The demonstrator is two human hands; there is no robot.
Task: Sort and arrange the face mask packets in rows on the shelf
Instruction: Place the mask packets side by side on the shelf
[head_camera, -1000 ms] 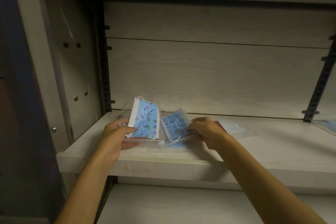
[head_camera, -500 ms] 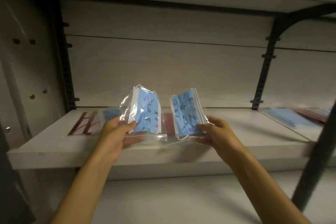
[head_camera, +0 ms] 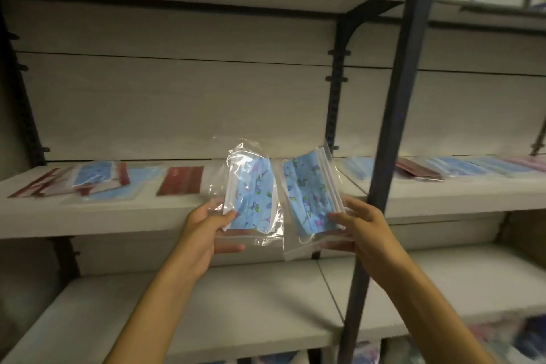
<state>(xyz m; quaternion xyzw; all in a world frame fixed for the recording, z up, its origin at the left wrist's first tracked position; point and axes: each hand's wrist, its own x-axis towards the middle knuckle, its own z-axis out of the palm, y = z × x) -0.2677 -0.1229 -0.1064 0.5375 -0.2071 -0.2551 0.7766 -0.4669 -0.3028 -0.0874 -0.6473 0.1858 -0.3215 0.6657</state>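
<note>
Only the head view here. Dead centre, each hand has one clear packet of blue patterned face masks, held up off the shelf (head_camera: 183,217) in front of its front edge.

The left hand (head_camera: 204,226) pinches the left packet (head_camera: 251,195) at its lower left corner, thumb on the front, fingers (head_camera: 229,248) underneath behind the plastic. The right hand (head_camera: 359,229) does the mirror image on the right packet (head_camera: 310,196): thumb over the lower right corner, fingers curled under the bag. Both packets stand nearly upright, tilted a bit apart at the top, close side by side but I can't tell if the plastic edges touch. My guess is they're held face-on like this so the prints can be compared before deciding which row they go in.

At 9 o'clock on the shelf there's a messy pile (head_camera: 97,180) of blue and dark red packets overlapping each other, and one dark red packet (head_camera: 180,185) lying alone just right of it. Over at 3 o'clock, past the dark upright post (head_camera: 393,139), the next bay has flat packets in a row (head_camera: 461,168), blue, dark red and pinkish. That side looks sorted already, the left pile doesn't, so I'd say the job is partway through.
</note>
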